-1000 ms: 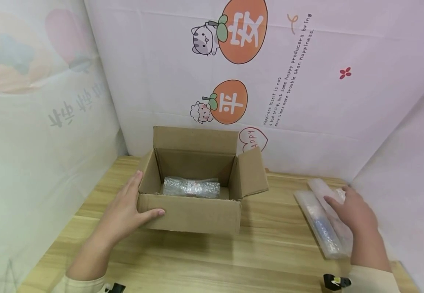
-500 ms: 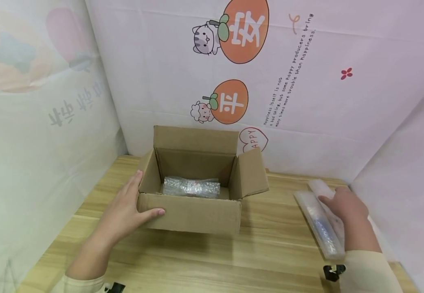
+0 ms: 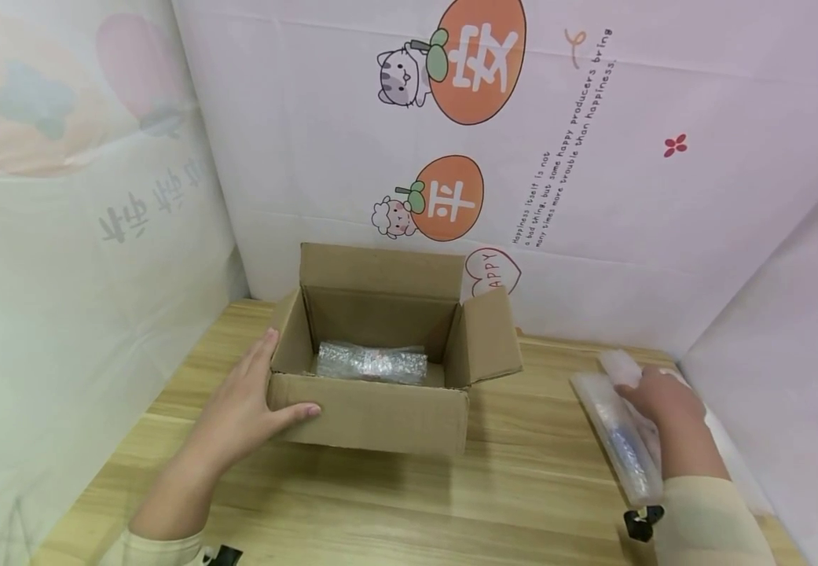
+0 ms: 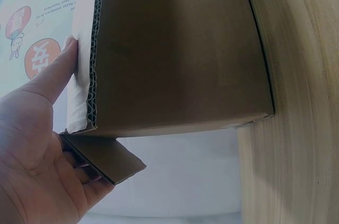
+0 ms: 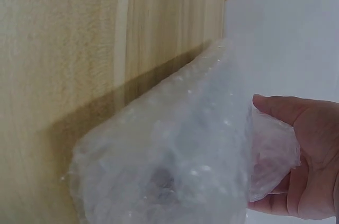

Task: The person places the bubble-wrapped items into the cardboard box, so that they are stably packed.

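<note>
Left hand [image 3: 235, 413] has the near corner of the cardboard box [image 3: 380, 318], thumb on the near flap [image 3: 387, 417] and fingers curled behind the side flap [image 4: 108, 158], probably so the box won't skid on the table [image 3: 515, 503]. Just right of that hand, a clear bubble-wrapped roll [image 3: 373, 363] sits inside the box, lying lengthwise, which looks like the way it fits best. Well off to the other side, the right hand [image 3: 670, 401] is closed around a pinkish bubble-wrap pack [image 5: 278, 155], thumb and fingers on opposite sides, a sensible hold on something that squishy; hard to tell if it's lifted. A bluish pack [image 3: 621, 440] lies just beside, on the left-hand side, likely parked there for easy reach.
</note>
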Available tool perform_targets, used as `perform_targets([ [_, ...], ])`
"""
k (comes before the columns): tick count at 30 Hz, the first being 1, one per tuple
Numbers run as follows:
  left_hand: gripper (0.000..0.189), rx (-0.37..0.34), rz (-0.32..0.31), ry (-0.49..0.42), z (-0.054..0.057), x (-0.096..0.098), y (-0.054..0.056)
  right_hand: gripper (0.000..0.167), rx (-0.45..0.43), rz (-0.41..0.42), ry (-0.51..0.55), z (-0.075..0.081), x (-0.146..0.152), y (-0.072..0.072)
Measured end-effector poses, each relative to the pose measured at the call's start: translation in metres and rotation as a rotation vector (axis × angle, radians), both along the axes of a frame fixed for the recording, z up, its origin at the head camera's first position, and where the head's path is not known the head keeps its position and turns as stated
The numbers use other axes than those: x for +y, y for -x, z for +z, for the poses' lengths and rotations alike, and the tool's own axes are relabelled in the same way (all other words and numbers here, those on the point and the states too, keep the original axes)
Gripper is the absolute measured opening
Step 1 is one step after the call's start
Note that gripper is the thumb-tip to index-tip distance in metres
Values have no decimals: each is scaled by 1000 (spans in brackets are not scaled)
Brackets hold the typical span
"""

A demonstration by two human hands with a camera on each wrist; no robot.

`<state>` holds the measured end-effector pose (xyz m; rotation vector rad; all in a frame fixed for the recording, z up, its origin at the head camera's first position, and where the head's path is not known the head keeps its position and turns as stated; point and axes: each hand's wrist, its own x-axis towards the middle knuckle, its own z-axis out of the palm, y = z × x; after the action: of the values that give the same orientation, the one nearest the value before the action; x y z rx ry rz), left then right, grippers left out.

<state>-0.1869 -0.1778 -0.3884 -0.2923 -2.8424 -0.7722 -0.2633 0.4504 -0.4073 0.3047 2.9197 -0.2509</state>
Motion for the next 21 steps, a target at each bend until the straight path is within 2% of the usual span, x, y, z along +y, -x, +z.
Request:
perform_targets([
  [6, 127, -6, -1, 2, 2, 0, 0, 90, 71, 22, 12, 1, 4, -2],
  [10, 127, -4, -2, 1, 2, 0, -1, 92, 105, 43, 10, 7, 3, -2],
  [15, 127, -2, -2, -7, 1, 0, -1, 97, 141, 60, 7, 26, -6, -6],
  [21, 127, -8, -6, -13, 2, 0, -1, 95, 205, 82, -3, 51, -20, -11],
])
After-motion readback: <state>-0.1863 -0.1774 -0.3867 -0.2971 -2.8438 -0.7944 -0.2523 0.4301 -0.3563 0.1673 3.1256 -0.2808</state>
